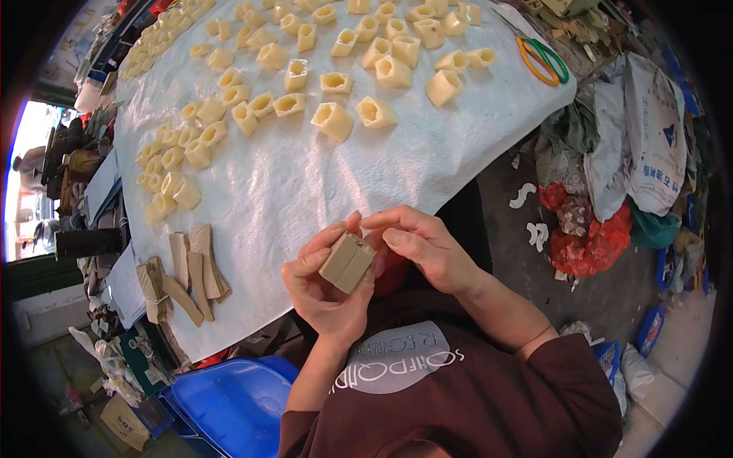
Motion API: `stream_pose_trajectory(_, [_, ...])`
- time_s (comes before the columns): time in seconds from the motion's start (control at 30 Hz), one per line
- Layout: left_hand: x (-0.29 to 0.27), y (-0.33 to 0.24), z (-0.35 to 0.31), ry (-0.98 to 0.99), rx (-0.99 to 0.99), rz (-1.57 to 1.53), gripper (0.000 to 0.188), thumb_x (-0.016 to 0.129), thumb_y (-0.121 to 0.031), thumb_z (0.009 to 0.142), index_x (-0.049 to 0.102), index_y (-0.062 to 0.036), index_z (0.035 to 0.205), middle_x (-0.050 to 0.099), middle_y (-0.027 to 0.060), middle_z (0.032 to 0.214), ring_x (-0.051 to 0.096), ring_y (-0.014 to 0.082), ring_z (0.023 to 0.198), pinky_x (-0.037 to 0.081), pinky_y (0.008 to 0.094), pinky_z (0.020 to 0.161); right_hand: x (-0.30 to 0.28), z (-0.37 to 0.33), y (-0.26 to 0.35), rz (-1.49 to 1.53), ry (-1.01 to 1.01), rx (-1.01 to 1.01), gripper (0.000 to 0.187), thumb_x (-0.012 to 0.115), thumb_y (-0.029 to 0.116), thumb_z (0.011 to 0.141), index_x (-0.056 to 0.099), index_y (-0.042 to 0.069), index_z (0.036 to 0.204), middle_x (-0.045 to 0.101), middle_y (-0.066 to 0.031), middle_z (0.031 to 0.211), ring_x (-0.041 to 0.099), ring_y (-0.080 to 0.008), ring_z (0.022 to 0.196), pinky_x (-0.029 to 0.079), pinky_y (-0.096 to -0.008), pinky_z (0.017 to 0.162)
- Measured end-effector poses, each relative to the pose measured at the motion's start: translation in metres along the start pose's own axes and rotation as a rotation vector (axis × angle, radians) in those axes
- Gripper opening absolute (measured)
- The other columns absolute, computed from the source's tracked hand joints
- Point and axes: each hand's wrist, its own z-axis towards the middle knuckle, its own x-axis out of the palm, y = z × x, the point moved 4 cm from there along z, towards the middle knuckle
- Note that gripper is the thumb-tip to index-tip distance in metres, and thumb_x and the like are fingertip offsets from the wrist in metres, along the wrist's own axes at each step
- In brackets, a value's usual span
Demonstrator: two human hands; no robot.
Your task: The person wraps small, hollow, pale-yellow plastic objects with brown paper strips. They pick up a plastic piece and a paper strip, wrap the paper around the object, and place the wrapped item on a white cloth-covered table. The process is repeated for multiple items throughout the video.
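Observation:
My left hand (324, 294) is closed around a small tan box-shaped block (347, 262) with a seam running along its upper face, held above the near edge of the white-covered table. Beside its far right corner is my right hand (418, 243), thumb and index finger stretched out and apart. Nothing shows between those fingers; the other fingers are partly hidden. Beyond both hands, many pale yellow hollow pieces (332, 122) lie scattered over the white sheet (305, 183). Several flat tan strips (197, 284) rest in a loose pile to the left.
Scissors with orange and green handles (544, 62) lie at the table's far right. A blue plastic bin (233, 404) stands below the table at the lower left. White sacks (649, 137) and a red plastic bag (592, 244) sit on the right. Tools crowd the left side.

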Motion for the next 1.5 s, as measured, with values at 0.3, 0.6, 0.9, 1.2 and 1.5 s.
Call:
stream_pose_trajectory(0.3, [-0.01, 0.004, -0.009, -0.107, -0.45, -0.494, 0.052, 0.076, -0.013, 0.07, 0.043, -0.0068, 0.11, 0.052, 0.009, 0.106, 0.053, 0.0209, 0.103, 0.045, 0.0327, 0.087, 0.011, 0.012, 0.007, -0.407, 0.102, -0.326, 0.044, 0.058, 0.025, 0.086, 0.045, 0.005, 0.124, 0.05, -0.011, 0.111, 0.045, -0.0168, 0.106, 0.036, -0.0307, 0.09])
stream_pose_trajectory(0.6, [-0.003, 0.004, -0.012, -0.098, -0.543, -0.572, 0.058, 0.08, -0.016, 0.066, 0.043, -0.0065, 0.11, 0.051, 0.0053, 0.105, 0.053, 0.0177, 0.1, 0.046, 0.0306, 0.088, 0.013, 0.01, -0.005, 0.113, 0.042, -0.208, 0.032, 0.064, 0.013, 0.081, 0.052, 0.007, 0.11, 0.054, -0.0109, 0.106, 0.05, -0.0161, 0.099, 0.039, -0.0327, 0.089])
stream_pose_trajectory(0.9, [0.005, 0.007, -0.002, -0.151, -0.673, -0.944, 0.057, 0.079, -0.015, 0.067, 0.042, -0.0057, 0.109, 0.05, 0.0094, 0.11, 0.053, 0.021, 0.101, 0.046, 0.036, 0.09, 0.009, 0.014, -0.007, -0.179, 0.03, -0.337, 0.053, 0.046, 0.044, 0.09, 0.04, 0.005, 0.125, 0.051, -0.0067, 0.11, 0.045, -0.0114, 0.092, 0.036, -0.0292, 0.086])
stream_pose_trajectory(1.2, [-0.019, 0.018, -0.007, 0.405, -0.527, -0.619, 0.081, 0.074, -0.029, 0.071, 0.03, -0.002, 0.134, 0.043, 0.0173, 0.126, 0.049, 0.0261, 0.112, 0.039, 0.0392, 0.096, 0.017, 0.019, 0.017, -0.564, 0.256, -0.197, 0.051, 0.068, 0.039, 0.073, 0.057, 0.006, 0.11, 0.041, -0.0131, 0.122, 0.034, -0.0282, 0.115, 0.031, -0.0389, 0.097])
stream_pose_trajectory(1.5, [-0.014, -0.004, 0.006, 0.434, -0.293, -0.191, 0.074, 0.056, -0.051, 0.079, 0.038, -0.0013, 0.13, 0.043, 0.0141, 0.123, 0.044, 0.0237, 0.11, 0.036, 0.0345, 0.091, 0.027, 0.012, 0.002, -0.18, 0.258, -0.192, 0.041, 0.065, 0.028, 0.079, 0.052, 0.004, 0.11, 0.044, -0.0075, 0.111, 0.044, -0.0172, 0.1, 0.037, -0.0292, 0.085])
